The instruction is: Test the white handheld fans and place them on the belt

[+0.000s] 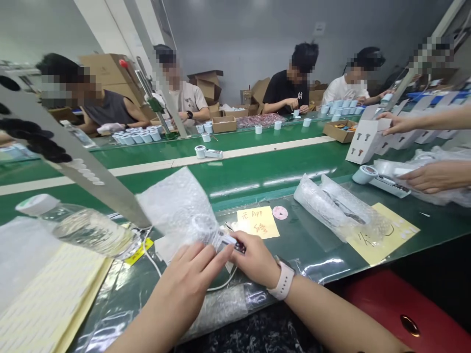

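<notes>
On the desk (305,245), going from the left, one water bottle (84,230) lies on its side, then comes the left hand (184,279), its fingers (200,257) together against one bubble bag (176,206), though I cannot tell how firmly they grip. One small white device (230,241) sits just beyond them, its long axis running left to right between the hands and nearer the right hand (255,260), whose fingers (239,242) close on its dark end. Farther right lie one yellow note (257,222), one pink sticker (280,212), a second bubble bag (331,206), and another person's hand (436,176).
</notes>
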`<state>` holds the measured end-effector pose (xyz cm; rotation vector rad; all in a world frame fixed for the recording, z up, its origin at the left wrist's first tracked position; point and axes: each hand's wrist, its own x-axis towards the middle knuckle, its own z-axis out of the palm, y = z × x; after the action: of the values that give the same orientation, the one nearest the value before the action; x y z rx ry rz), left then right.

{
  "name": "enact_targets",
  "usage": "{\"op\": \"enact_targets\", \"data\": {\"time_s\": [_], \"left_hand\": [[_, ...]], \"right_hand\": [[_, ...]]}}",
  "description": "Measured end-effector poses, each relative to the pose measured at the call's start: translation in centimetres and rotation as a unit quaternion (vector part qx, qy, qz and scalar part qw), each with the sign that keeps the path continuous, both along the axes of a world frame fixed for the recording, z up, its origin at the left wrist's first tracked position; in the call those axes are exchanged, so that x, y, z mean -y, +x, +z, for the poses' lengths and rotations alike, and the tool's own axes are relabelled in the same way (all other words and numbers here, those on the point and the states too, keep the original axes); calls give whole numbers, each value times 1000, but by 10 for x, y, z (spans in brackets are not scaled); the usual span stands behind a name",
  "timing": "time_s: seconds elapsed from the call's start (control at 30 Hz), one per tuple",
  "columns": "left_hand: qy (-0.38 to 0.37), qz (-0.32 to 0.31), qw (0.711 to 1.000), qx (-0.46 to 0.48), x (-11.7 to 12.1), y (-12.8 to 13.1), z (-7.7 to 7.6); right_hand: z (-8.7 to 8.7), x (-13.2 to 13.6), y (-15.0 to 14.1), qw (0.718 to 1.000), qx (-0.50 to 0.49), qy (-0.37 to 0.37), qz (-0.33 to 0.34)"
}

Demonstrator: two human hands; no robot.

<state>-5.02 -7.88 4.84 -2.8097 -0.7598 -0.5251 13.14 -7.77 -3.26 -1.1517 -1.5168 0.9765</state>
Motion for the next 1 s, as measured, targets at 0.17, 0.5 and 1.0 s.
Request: {"op": "enact_targets", "data": {"time_s": [0.17,0.5,1.0], "left_hand": [[-6,-5,999,37,2,5,16],[-181,22,954,236,17,30,61],[-187,82,919,338,4,-35,48]], "right_hand": [[7,-7,16,907,-321,-203,182],[11,-1,24,805,-290,-174,487],[20,11,99,893,-445,50,-50]]}}
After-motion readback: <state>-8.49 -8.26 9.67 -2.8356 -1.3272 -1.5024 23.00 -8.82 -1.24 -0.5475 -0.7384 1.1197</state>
